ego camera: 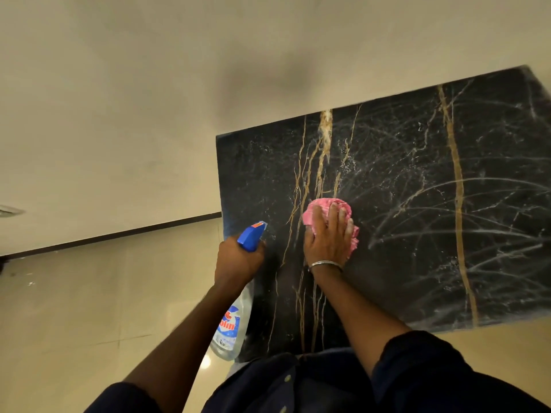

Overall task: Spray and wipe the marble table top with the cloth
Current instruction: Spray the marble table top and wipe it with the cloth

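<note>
The black marble table top [417, 204] with gold and white veins fills the right half of the view. It carries wet droplets and pale streaks. My right hand [328, 239] presses flat on a crumpled pink cloth [329, 205] near the table's left part. My left hand [238, 260] grips the neck of a clear spray bottle [231, 326] with a blue trigger head [252, 235]. The bottle is held at the table's left edge, nozzle pointing over the marble, body hanging down toward me.
A cream wall [149, 114] runs behind the table, with a dark skirting line [119, 232] at its foot. Glossy beige floor tiles [74, 323] lie to the left. The table's near edge is against my dark shirt [298, 383].
</note>
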The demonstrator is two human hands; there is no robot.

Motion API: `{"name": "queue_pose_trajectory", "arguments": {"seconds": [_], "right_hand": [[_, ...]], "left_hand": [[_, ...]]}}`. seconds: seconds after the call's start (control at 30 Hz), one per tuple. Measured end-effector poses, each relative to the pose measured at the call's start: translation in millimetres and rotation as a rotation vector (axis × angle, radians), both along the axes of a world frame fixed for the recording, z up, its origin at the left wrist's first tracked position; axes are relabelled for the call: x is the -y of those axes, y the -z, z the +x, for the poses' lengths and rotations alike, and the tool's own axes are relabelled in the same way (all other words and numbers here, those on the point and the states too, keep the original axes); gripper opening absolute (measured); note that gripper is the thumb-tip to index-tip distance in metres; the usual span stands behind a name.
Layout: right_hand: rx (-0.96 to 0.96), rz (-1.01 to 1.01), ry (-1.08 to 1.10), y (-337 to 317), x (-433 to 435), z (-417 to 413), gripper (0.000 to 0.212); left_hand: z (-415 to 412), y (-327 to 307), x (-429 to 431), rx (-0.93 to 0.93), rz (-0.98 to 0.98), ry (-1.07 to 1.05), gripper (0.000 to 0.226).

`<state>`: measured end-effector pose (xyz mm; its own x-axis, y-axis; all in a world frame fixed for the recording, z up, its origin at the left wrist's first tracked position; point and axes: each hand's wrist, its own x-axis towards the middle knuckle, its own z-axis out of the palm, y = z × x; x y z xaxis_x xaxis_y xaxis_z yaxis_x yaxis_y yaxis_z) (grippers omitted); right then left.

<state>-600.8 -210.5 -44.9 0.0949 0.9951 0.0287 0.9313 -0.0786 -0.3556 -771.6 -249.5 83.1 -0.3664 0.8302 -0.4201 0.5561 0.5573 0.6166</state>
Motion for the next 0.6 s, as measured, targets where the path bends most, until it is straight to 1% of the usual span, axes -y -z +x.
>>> {"name": "queue_pose_trajectory", "arguments": {"seconds": [0.17, 0.27, 0.33, 0.43, 0.5, 0.6], "right_hand": [[0.097, -0.025, -0.449, 1, 14, -49, 0.059], [0.132, -0.036, -0.591, 0, 8, -39, 0.054], [0.134, -0.030, -0.542, 1, 0, -22, 0.052], [0.082, -0.031, -0.289, 0, -16, 11, 0.054], [0.082, -0.022, -0.134, 1, -28, 34, 0.054], [0.066, -0.037, 0.092, -1, -40, 35, 0.057]], "left_hand": [[-6, 0, -8, -0.013, 0.008, 0.047, 0.020], [-10, -2, -18, -0.006, 0.005, 0.062, 0.021], [-13, -3, -25, -0.008, 0.004, 0.091, 0.017], [-16, -3, -34, -0.004, -0.009, 0.103, 0.017], [-18, -2, -38, 0.000, -0.009, 0.097, 0.019], [-20, -2, -41, 0.017, 0.000, 0.077, 0.019]]}}
